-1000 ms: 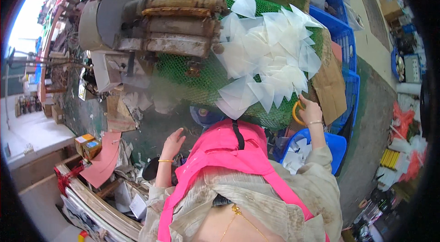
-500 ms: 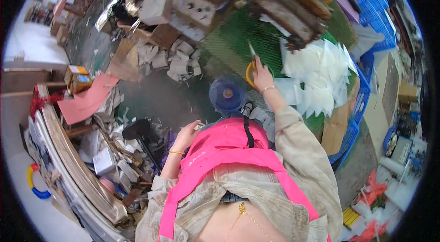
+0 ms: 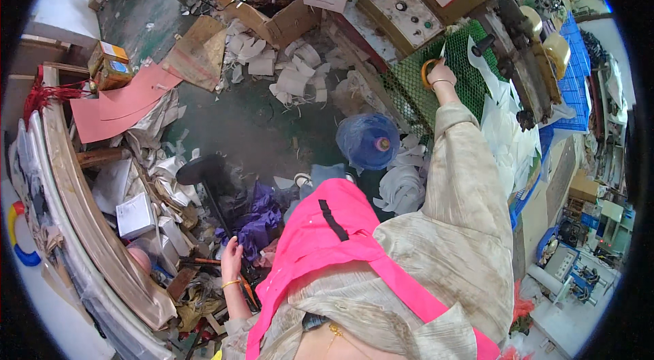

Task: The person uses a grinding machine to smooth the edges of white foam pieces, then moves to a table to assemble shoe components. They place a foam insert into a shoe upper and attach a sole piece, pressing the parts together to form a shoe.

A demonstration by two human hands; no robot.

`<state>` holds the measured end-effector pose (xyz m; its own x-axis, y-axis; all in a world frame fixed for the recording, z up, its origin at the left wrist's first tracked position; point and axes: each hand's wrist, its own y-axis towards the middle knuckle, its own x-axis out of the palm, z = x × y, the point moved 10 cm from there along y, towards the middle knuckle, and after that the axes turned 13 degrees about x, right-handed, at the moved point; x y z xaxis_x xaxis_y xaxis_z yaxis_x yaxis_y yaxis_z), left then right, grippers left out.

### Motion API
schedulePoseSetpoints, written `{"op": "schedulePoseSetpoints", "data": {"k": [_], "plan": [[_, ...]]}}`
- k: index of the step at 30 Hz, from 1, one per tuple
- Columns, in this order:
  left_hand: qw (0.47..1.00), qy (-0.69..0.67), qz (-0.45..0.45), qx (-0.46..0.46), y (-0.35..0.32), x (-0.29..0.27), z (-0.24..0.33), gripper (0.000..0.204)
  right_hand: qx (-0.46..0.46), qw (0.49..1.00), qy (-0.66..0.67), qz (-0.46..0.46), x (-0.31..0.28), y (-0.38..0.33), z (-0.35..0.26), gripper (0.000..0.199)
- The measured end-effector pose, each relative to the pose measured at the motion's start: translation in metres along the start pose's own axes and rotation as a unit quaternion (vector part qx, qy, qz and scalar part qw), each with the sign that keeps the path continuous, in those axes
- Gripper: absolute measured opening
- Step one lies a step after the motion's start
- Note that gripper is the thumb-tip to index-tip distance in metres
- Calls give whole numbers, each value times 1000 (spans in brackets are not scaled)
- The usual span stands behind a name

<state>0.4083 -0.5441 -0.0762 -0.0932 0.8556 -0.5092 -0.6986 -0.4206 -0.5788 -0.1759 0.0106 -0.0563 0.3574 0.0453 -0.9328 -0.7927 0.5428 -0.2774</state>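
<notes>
At the upper right, my right hand (image 3: 443,75) is stretched far out over a green mesh mat (image 3: 417,102), closed on a pair of scissors with orange-yellow handles (image 3: 427,71). Its blades point away from me, toward a control box. White cut sheets (image 3: 505,121) lie in an overlapping spread on the mat, to the right of my forearm. Low on the left, my left hand (image 3: 232,259) hangs beside the pink apron (image 3: 323,224), its fingers loosely bent and nothing visible in them. A crumpled purple bag (image 3: 255,220) lies on the floor just beyond it.
A control box with knobs (image 3: 402,9) and a rusty machine part (image 3: 521,64) border the mat. On the floor stand a translucent blue water jug (image 3: 364,142) and a black stool (image 3: 201,169). White scraps (image 3: 300,74) and a cardboard box (image 3: 283,23) lie ahead.
My right hand has moved farther out and to the right with the scissors. My left hand has dropped down and left, away from the apron. The view has shifted.
</notes>
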Motion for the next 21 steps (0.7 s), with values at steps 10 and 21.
{"op": "schedulePoseSetpoints", "data": {"k": [10,21], "plan": [[991,-64,-117,16,44,47,65,41,-8,930,303,207,-38,37,59,29],[993,3,-117,8,110,63,113,44,-115,916,216,317,11,167,151,30]]}}
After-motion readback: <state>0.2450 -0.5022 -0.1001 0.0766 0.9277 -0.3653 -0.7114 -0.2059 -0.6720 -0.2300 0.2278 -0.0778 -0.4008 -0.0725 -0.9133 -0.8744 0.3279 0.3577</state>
